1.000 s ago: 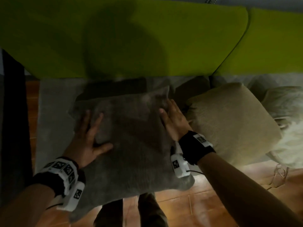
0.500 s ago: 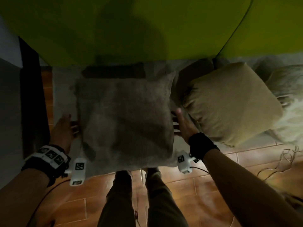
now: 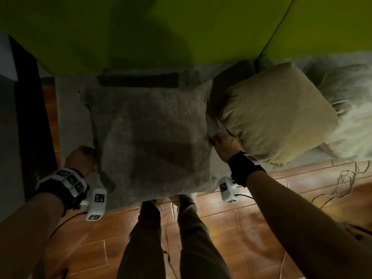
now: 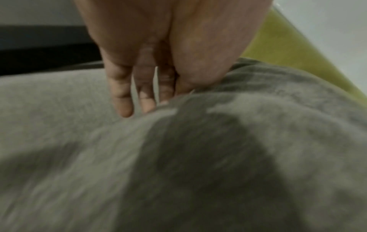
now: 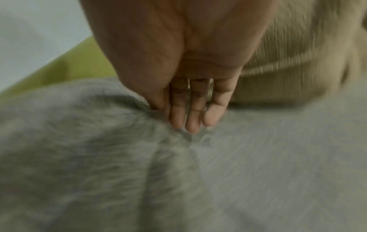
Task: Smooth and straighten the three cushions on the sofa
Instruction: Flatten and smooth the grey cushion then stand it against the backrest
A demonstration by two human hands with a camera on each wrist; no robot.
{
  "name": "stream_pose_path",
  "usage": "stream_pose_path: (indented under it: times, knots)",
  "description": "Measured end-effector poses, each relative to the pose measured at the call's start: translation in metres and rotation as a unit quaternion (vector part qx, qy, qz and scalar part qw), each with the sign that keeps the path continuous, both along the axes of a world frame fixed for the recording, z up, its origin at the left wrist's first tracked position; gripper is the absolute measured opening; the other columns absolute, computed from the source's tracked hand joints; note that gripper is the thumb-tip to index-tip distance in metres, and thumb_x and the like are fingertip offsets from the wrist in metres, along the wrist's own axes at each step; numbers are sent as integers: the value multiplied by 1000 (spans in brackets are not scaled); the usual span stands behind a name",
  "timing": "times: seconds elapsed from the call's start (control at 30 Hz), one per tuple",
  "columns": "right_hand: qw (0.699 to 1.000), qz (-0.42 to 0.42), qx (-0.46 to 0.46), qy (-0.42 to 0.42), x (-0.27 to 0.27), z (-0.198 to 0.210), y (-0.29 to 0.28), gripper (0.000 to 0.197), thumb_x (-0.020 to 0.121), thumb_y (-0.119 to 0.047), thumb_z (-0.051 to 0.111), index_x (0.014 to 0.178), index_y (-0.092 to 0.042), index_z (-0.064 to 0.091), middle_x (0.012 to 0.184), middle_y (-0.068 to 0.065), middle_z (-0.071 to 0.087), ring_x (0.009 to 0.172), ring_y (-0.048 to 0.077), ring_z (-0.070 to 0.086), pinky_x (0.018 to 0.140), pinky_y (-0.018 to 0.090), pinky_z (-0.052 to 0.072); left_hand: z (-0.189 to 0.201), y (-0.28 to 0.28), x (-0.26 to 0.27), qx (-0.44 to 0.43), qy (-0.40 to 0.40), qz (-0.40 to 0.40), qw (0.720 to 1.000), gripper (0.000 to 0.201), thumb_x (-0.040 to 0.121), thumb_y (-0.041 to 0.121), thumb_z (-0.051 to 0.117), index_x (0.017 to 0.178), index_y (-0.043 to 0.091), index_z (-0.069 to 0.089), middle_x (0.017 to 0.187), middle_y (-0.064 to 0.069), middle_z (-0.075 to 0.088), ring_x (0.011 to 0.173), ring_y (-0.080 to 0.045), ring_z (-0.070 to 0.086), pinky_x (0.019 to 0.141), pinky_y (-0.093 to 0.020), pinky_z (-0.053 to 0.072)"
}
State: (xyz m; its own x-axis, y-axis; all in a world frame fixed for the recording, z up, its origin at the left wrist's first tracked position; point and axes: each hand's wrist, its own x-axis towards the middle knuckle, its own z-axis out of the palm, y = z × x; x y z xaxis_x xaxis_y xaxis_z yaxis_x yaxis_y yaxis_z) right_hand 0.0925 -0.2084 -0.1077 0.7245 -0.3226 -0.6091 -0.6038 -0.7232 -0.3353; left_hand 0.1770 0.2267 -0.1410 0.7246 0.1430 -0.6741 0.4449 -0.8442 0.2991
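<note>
A grey cushion (image 3: 151, 137) lies flat on the sofa's grey seat (image 3: 70, 117), square to the green backrest (image 3: 141, 37). My left hand (image 3: 82, 158) grips its left edge, thumb on top and fingers (image 4: 121, 94) tucked down beside it. At the cushion's right edge my right hand (image 3: 223, 143) pinches the fabric (image 5: 79, 157), its fingers (image 5: 190, 113) pushed into the fold. A beige cushion (image 3: 277, 117) sits tilted just right of that hand. A pale third cushion (image 3: 354, 109) lies at the far right, partly cut off.
The grey cushion's front edge overhangs the seat above my legs (image 3: 161, 238). Wooden floor (image 3: 241, 228) runs along the sofa front, with loose cords (image 3: 352, 174) at the right. A dark upright piece (image 3: 26, 117) stands left of the sofa.
Both hands left the cushion's top face and went to its side edges, where they now curl onto it. The cushion has turned from skewed to square with the backrest.
</note>
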Motion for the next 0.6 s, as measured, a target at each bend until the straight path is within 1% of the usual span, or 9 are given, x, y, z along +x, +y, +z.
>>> stream_pose_path:
  times: [0.07,0.1,0.13,0.17,0.23,0.3,0.4,0.5,0.6]
  knots:
    - [999,7,-20,-50,-5,8,-6,37,107,-42,40,132,-21,57,136,11,60,125,33,57,96,39,46,14,-4,7,-3,-62,24,998,51,93,31,36,125,-2,59,131,-29,55,115,-47,55,99,-50,44]
    - [996,36,-28,-78,-6,14,-7,45,106,-49,37,145,-28,46,152,8,47,139,30,45,109,43,41,28,-14,9,-8,-116,40,992,51,96,35,38,134,4,52,140,-25,49,124,-45,49,105,-48,39]
    - [990,88,-36,-100,-4,23,-3,55,105,-56,32,155,-34,31,165,4,30,151,28,29,120,48,28,43,-28,7,-30,-182,44,982,54,98,40,41,143,10,43,149,-21,41,134,-40,41,112,-47,32]
    - [979,149,-47,-128,-1,30,5,62,104,-62,27,160,-38,17,170,0,14,156,26,13,124,50,15,58,-46,4,-62,-232,13,971,59,99,45,41,150,17,34,157,-16,30,143,-35,30,118,-44,23]
    - [949,250,-44,-185,13,36,32,68,101,-66,23,161,-40,5,172,-2,-1,157,27,-6,124,54,0,79,-85,-9,-85,-272,-121,951,67,97,56,41,156,34,16,166,-6,8,152,-29,8,120,-44,10]
    - [923,321,-32,-210,32,28,60,70,100,-67,24,161,-41,4,172,-1,-3,155,28,-13,123,59,-4,64,-106,-17,-36,-224,-238,945,78,88,72,34,154,47,0,166,0,-9,152,-36,-4,117,-58,8]
    - [922,358,-38,-141,49,-8,70,71,96,-76,20,158,-51,-6,171,-10,-13,155,28,-18,122,65,-6,30,-99,-9,50,-129,-258,956,89,71,93,17,147,59,-14,163,7,-23,150,-43,-6,110,-74,16]
    - [955,289,3,-65,59,-32,46,76,91,-84,23,153,-59,-12,168,-15,-21,155,25,-20,121,64,-8,9,-93,2,53,-113,-264,956,89,67,95,15,142,62,-20,161,11,-29,150,-42,-11,109,-76,16]
    - [977,206,52,-2,70,-41,20,78,89,-85,16,156,-53,-9,170,-13,-15,157,20,-13,124,57,-5,11,-107,5,58,-107,-274,954,88,70,93,16,144,61,-18,161,11,-28,150,-42,-10,108,-76,15]
